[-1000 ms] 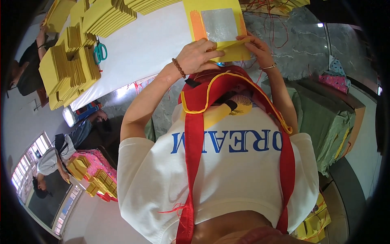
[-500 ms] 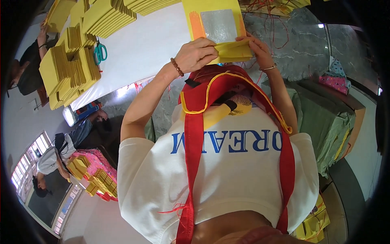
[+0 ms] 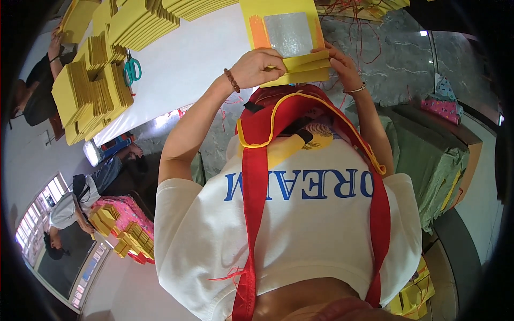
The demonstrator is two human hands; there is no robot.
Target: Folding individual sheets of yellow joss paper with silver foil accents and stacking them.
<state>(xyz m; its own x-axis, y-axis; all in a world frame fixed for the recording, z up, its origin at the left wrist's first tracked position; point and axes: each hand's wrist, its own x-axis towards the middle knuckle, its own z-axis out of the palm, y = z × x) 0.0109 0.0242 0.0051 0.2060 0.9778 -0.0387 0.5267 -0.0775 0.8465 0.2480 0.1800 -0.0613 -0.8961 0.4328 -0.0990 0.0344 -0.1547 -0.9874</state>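
At the near edge of the white-topped table lies a sheet of yellow paper with its near part folded into a pleated strip. Beyond the strip, the sheet shows a silver-grey square flanked by orange patches. My left hand is closed on the strip's left end, with fingers curled and their tips partly hidden. At the right end, my right hand pinches the paper between thumb and fingers. Stacks of folded yellow paper stand on the table to the left, and teal-handled scissors lie beside them.
The white tabletop spreads left of my hands. Red strings hang at the far right. A green-wrapped bale stands at my right. Another person sits at the lower left near yellow paper bundles; a co-worker's hand shows at the far left.
The near flap of the folded strip now lies flatter and shows farther to the left. My left hand's fingers have curled in slightly; my right hand has barely moved.
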